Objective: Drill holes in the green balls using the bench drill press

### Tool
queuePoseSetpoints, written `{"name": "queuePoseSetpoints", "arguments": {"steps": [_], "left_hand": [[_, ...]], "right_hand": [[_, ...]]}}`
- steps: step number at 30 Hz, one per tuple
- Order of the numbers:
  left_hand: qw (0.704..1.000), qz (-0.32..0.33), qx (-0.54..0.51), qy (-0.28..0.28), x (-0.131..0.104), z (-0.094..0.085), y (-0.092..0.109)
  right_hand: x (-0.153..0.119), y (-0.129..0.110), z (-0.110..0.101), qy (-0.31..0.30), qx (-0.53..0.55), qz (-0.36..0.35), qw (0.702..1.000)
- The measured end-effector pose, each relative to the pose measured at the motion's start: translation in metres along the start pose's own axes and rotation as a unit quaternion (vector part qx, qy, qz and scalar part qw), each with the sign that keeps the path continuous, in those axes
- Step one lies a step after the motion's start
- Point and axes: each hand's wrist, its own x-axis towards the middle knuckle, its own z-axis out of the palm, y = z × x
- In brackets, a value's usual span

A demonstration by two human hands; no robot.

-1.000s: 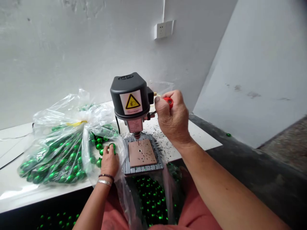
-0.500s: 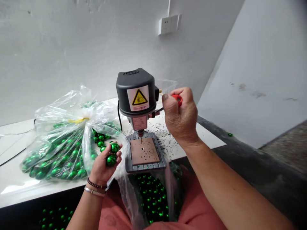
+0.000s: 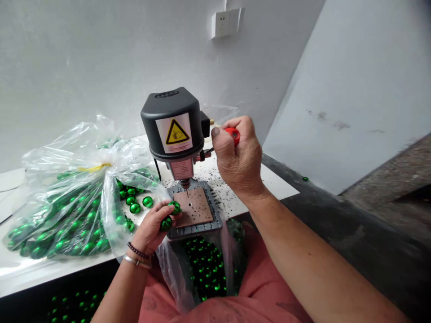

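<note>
My left hand holds two shiny green balls, one between thumb and fingertips at the left edge of the brown plate, the other lower in the fingers. My right hand is wrapped round the red knob of the lever on the black-topped drill press. Its thin bit points down above a small hole in the plate, clear of the balls. Dark chips lie scattered over the plate and the grey slotted base.
A clear plastic bag of green balls, tied with yellow, lies on the white table at left, with loose balls beside its opening. Below the base, another bag holds green balls. A wall socket is behind.
My left hand has moved toward the plate with both balls, and one is now at the fingertips. My right hand still grips the knob. The view has shifted right.
</note>
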Motion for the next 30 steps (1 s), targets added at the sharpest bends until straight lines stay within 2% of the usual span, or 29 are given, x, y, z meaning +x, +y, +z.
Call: {"name": "queuePoseSetpoints", "arguments": {"steps": [4, 7, 10, 16, 23, 30], "left_hand": [[0.990, 0.035, 0.138, 0.020, 0.005, 0.007, 0.000], [0.965, 0.046, 0.257, 0.036, 0.011, 0.012, -0.001], [0.941, 0.047, 0.330, 0.057, 0.019, 0.016, -0.004], [0.900, 0.077, 0.425, 0.058, 0.030, 0.019, -0.009], [0.877, 0.075, 0.471, 0.053, 0.035, 0.024, -0.009], [0.817, 0.136, 0.556, 0.067, 0.040, 0.026, -0.015]], "right_hand": [[-0.001, -0.001, -0.002, -0.005, -0.010, 0.001, 1.000], [-0.001, 0.000, -0.003, -0.013, -0.019, -0.009, 1.000], [-0.001, 0.001, -0.004, -0.021, -0.030, -0.011, 0.999], [-0.002, 0.002, -0.005, -0.048, -0.031, -0.009, 0.998], [-0.002, 0.001, -0.007, -0.047, -0.043, -0.015, 0.998], [-0.003, 0.002, -0.008, -0.046, -0.047, -0.015, 0.998]]}}
